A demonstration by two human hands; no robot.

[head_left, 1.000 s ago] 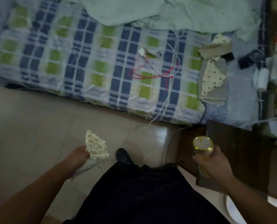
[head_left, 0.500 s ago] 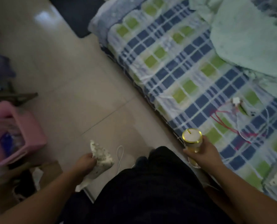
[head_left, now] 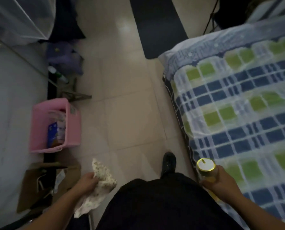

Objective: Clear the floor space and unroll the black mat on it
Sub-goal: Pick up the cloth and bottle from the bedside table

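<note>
A: L hand (head_left: 88, 181)?
B: Curled round a crumpled spotted cloth (head_left: 100, 183), low left; cloth tail hanging down past the wrist

A: R hand (head_left: 221, 181)?
B: Wrapped round an upright clear bottle w/ yellow-rimmed lid (head_left: 206, 170), just beside the bed edge

A: Black mat (head_left: 156, 25)?
B: Flat on the tiled floor (head_left: 126, 117) at top centre, near end by the corner of the checked blue-green bedsheet (head_left: 248, 103); far end cut off by frame

A: Rest?
B: Pink basket (head_left: 38, 123) w/ packets at left wall; cardboard box (head_left: 32, 185) nearer; dark shoe (head_left: 168, 161) on the tiles btwn hands
</note>
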